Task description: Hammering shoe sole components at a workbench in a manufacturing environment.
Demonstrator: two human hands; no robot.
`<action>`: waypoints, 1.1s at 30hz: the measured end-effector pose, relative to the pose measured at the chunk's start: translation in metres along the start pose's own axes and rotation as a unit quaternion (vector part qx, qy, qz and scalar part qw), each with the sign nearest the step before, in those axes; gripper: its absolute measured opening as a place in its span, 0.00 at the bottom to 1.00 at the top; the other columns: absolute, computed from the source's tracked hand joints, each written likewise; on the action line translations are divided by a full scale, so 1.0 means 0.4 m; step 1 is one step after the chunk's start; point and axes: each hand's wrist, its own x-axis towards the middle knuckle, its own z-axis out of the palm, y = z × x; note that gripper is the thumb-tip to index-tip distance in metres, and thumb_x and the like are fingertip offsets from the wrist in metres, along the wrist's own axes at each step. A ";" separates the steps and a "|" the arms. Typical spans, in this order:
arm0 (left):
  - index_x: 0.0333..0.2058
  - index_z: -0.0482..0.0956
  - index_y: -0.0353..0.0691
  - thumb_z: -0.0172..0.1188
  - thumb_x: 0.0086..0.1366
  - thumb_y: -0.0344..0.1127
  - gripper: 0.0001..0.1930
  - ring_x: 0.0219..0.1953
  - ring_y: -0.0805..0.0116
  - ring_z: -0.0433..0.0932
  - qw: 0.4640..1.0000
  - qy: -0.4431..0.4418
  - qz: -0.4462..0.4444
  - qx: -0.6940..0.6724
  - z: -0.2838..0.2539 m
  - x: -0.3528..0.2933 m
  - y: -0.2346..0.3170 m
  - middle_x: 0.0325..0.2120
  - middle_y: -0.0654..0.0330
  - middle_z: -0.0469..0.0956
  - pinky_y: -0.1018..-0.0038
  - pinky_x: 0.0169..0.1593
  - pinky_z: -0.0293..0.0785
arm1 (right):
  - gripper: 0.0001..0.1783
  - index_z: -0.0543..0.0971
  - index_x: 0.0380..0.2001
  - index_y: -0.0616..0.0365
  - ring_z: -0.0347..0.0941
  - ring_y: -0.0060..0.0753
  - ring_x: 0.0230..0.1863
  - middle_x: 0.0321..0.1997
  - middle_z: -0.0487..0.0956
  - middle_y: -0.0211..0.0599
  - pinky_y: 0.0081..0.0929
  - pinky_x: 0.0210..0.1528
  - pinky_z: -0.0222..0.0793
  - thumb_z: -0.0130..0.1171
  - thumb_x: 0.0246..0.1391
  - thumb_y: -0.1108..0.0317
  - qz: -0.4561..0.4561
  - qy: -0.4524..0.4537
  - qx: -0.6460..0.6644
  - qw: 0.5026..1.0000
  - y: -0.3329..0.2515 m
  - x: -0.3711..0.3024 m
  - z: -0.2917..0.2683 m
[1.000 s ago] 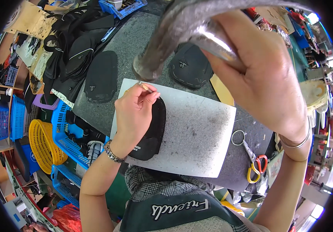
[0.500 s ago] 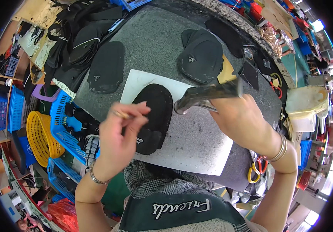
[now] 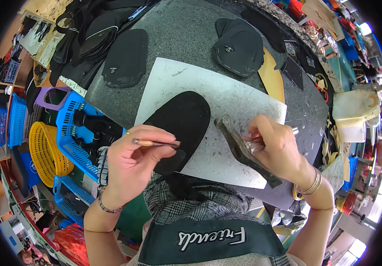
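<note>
On a whitish board [image 3: 248,108] lies a black rounded flat piece [image 3: 185,116], tilted, its narrower end toward me. My left hand [image 3: 132,154] covers part of its near left side, pinching a slim brown stick with a dark tip [image 3: 148,142] between thumb and fingers. The stick points right over the piece. My right hand [image 3: 277,144] is closed round the handle of a hammer [image 3: 234,144], right of the piece. The hammer's worn metal head slants across the board, apart from the black piece.
Similar black pieces lie farther back, one at left [image 3: 125,57] and a stack [image 3: 238,48] at right beside a tan strip [image 3: 271,75]. Blue baskets [image 3: 66,153] and a yellow basket [image 3: 44,150] stand left of the table. Black straps [image 3: 93,33] pile up at the far left.
The black piece has turned clockwise on the board. My right hand has swung the hammer's head round and down. The stick in my left hand now shows plainly. The whole view has shifted slightly.
</note>
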 end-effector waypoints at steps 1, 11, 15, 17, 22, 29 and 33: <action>0.36 0.78 0.30 0.56 0.54 0.11 0.12 0.37 0.66 0.80 1.000 -0.004 -0.021 -0.008 0.004 -0.003 0.002 0.35 0.54 0.77 0.77 0.42 0.78 | 0.18 0.66 0.32 0.58 0.74 0.47 0.26 0.26 0.73 0.41 0.40 0.24 0.68 0.62 0.36 0.77 -0.015 0.029 0.016 0.999 -0.003 -0.006 0.010; 0.32 0.77 0.30 0.60 0.55 0.16 0.06 0.29 0.74 0.79 0.989 -0.064 -0.031 0.131 0.016 0.009 -0.018 0.28 0.59 0.76 0.81 0.34 0.77 | 0.17 0.65 0.36 0.59 0.73 0.48 0.23 0.21 0.73 0.43 0.34 0.26 0.68 0.61 0.43 0.77 0.071 -0.002 0.075 0.995 -0.027 -0.019 0.002; 0.31 0.76 0.30 0.59 0.55 0.16 0.06 0.29 0.75 0.79 0.996 -0.035 -0.067 0.055 0.013 0.009 -0.034 0.28 0.58 0.76 0.81 0.34 0.77 | 0.17 0.65 0.35 0.60 0.70 0.46 0.21 0.19 0.70 0.42 0.32 0.26 0.66 0.62 0.45 0.76 0.076 -0.038 0.113 0.990 -0.044 0.008 -0.015; 0.30 0.76 0.31 0.61 0.54 0.17 0.06 0.26 0.73 0.79 0.988 -0.026 -0.005 0.150 0.022 0.009 -0.032 0.27 0.58 0.76 0.79 0.31 0.76 | 0.14 0.65 0.35 0.60 0.67 0.46 0.20 0.18 0.70 0.40 0.31 0.26 0.65 0.60 0.48 0.76 0.059 0.000 0.191 0.980 -0.067 0.022 -0.029; 0.29 0.76 0.35 0.64 0.51 0.20 0.07 0.22 0.66 0.75 0.952 -0.046 0.143 0.268 0.041 0.013 -0.038 0.24 0.58 0.74 0.75 0.26 0.70 | 0.15 0.72 0.43 0.64 0.67 0.32 0.25 0.27 0.72 0.41 0.27 0.29 0.64 0.60 0.53 0.72 0.055 0.063 -0.052 0.995 -0.043 0.038 -0.030; 0.29 0.76 0.38 0.62 0.54 0.23 0.05 0.23 0.59 0.74 0.949 -0.092 0.134 0.271 0.004 0.019 -0.023 0.24 0.57 0.74 0.70 0.26 0.70 | 0.11 0.73 0.38 0.64 0.71 0.25 0.25 0.25 0.74 0.33 0.26 0.28 0.66 0.59 0.54 0.70 -0.099 0.168 0.086 0.977 -0.232 0.079 -0.132; 0.32 0.75 0.39 0.62 0.54 0.24 0.07 0.26 0.55 0.76 0.891 -0.080 0.160 0.417 0.044 0.010 -0.009 0.26 0.57 0.76 0.67 0.29 0.72 | 0.08 0.69 0.31 0.57 0.69 0.30 0.19 0.22 0.68 0.34 0.25 0.20 0.60 0.58 0.50 0.73 -0.090 -0.078 -0.072 0.990 -0.223 0.051 -0.152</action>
